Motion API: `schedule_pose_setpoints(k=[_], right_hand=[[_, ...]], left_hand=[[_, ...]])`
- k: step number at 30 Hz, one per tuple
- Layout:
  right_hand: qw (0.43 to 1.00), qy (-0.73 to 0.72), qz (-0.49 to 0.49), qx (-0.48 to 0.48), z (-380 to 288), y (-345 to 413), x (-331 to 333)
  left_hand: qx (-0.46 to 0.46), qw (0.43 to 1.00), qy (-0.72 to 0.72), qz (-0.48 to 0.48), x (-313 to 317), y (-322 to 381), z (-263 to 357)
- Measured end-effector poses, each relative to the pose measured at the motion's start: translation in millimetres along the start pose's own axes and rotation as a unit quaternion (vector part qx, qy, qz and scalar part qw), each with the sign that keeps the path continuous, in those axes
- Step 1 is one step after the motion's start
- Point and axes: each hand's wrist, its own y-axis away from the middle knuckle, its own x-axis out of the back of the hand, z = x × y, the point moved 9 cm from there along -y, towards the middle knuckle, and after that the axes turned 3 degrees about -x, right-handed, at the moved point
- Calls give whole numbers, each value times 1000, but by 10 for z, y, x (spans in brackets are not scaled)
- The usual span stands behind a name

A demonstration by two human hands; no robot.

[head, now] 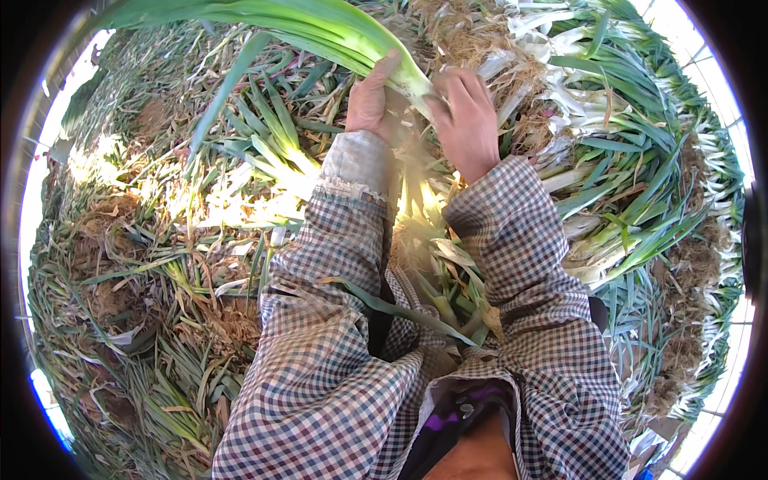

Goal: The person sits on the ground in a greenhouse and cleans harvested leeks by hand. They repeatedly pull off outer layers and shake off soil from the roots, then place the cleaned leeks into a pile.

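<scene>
A large leek [360, 37] with broad green leaves lies across the top of the head view, its leaves reaching to the upper left. My left hand [373, 96] grips it where the green turns pale, the thumb lying on top. My right hand [467, 117] has its fingers closed at the white end of the same leek; they are slightly blurred and hide the tip. Under and between my forearms are leek stalks and roots [414, 240], partly in bright sun. A loose green leaf [408, 315] rests across my checked sleeves and lap.
On the right, leeks [585, 108] lie piled with white stalks and brown roots. Farther right, rows of leeks [717, 180] curve along the edge. Cut leaves and trimmings [198, 258] cover the ground on the left, with a few leafy stalks [288, 144] among them.
</scene>
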Motion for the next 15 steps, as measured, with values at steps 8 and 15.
schedule_pose_setpoints(k=[8, 15], right_hand=[[966, -160, -197, -54, -255, 909, 315], [985, 152, -74, 34, -191, 67, 10]], left_hand=[[-59, 995, -5, 84, 264, -65, 264], [-57, 990, -90, 92, 30, 193, 106]])
